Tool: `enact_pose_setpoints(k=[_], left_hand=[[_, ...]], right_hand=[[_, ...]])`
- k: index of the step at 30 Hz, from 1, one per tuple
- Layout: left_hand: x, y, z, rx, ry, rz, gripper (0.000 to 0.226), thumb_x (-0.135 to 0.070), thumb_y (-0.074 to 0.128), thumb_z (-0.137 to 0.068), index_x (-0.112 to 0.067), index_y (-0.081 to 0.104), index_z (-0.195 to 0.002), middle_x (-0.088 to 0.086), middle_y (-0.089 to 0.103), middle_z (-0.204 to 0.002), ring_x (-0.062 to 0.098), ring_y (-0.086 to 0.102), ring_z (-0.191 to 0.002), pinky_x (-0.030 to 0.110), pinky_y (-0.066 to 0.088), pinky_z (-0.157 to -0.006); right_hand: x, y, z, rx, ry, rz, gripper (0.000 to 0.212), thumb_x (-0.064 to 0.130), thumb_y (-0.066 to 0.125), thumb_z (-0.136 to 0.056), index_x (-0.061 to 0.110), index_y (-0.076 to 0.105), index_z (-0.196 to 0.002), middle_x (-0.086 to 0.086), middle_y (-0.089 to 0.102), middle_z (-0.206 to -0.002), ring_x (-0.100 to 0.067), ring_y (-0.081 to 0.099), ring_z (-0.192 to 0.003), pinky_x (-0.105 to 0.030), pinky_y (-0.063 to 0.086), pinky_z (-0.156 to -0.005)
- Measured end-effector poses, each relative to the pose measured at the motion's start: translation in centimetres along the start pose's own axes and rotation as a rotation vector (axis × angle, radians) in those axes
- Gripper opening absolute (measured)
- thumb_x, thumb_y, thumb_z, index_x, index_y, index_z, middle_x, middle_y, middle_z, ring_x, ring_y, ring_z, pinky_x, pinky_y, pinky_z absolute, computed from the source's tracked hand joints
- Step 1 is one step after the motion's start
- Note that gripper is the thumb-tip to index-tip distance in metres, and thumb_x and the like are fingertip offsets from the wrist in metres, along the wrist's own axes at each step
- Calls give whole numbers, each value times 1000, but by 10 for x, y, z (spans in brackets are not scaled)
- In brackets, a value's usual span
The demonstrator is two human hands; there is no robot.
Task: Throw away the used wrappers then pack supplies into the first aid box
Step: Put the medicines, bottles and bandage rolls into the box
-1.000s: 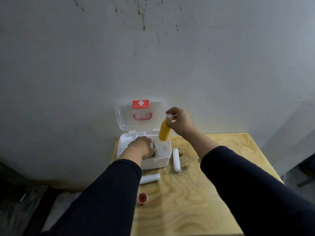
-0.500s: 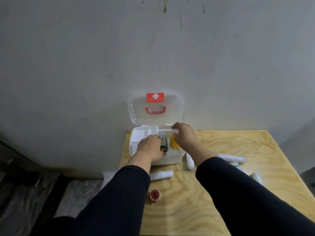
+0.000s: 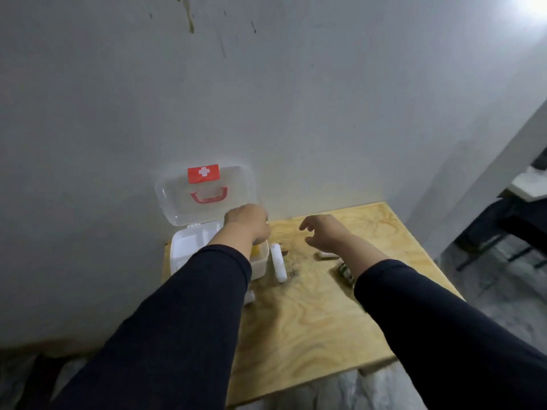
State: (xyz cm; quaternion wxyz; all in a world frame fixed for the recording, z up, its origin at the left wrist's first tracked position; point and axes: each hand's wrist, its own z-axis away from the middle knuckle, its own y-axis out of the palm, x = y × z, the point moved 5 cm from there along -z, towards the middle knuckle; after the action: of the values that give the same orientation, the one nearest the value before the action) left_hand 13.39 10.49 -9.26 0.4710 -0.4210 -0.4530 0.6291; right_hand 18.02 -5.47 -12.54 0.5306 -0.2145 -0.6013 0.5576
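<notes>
Reaching across the table, the right hand could bump a small supply off the edge, because its sleeve hangs right over the dark little item near the wrist. The white tube lies just beside the first aid box, so an elbow could roll it away too. The box lid stands open against the wall and might fall shut on the left hand.

The right hand's fingers are spread and curled, holding nothing, above another small white thing. The left hand is over the box's right side, where something yellow peeks out. I cannot tell if its fingers are gripping anything.
</notes>
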Motion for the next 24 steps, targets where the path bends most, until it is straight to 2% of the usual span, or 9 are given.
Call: enact_pose_setpoints(k=[3,6,12,15,17,19,21,24], left_hand=[[-40,8,-1,27,54,56,29,-22,48,-90,-18,67,-111,3,67,-113,27,62,-103,31,44,-75],[-75,27,4,90,94,86,22,-22,47,-90,-15,67,-96,4,67,-100,27,62,-91,30,45,-70],[-119,88,14,221,96,156,26,-26,47,-92,-14,65,-106,5,66,-95,27,63,-83,36,49,-70],[-128,118,20,302,73,149,21,-27,45,-94,-16,58,-82,3,59,-81,25,57,-72,33,43,-62],[-132,131,27,332,40,170,26,-27,45,-94,-15,53,-73,4,51,-72,25,49,-65,30,36,-57],[-134,141,33,364,37,154,26,-29,44,-95,-14,57,-79,5,57,-77,26,53,-69,30,39,-58],[-133,146,38,374,39,138,25,-33,44,-95,-17,62,-89,6,67,-93,27,62,-81,32,47,-65],[-129,147,41,360,16,153,26,-36,45,-94,-18,63,-91,6,69,-100,27,63,-85,34,50,-70]], right_hand=[[-45,-12,20,6,124,1,36,6,55,-85,16,62,-118,-8,62,-122,-26,60,-108,-32,51,-83],[-84,-15,38,10,217,-22,36,6,54,-85,16,61,-120,-10,60,-125,-26,62,-106,-32,52,-85],[-130,20,72,39,280,-75,42,13,58,-88,14,53,-129,-12,53,-134,-29,56,-116,-35,48,-90],[-139,45,85,17,248,-146,48,17,61,-85,17,47,-131,-12,49,-130,-31,53,-117,-37,45,-91],[-143,57,91,-24,247,-209,52,13,59,-84,21,42,-132,-10,45,-130,-34,52,-115,-38,44,-82],[-145,64,96,-71,243,-203,54,5,54,-85,22,39,-134,-10,42,-131,-36,51,-113,-34,37,-73],[-145,64,98,-109,242,-184,54,1,49,-84,21,41,-134,-11,42,-129,-36,52,-110,-32,32,-71],[-144,50,97,-190,204,-176,48,0,48,-84,17,49,-128,-11,49,-124,-35,55,-105,-34,39,-71]])
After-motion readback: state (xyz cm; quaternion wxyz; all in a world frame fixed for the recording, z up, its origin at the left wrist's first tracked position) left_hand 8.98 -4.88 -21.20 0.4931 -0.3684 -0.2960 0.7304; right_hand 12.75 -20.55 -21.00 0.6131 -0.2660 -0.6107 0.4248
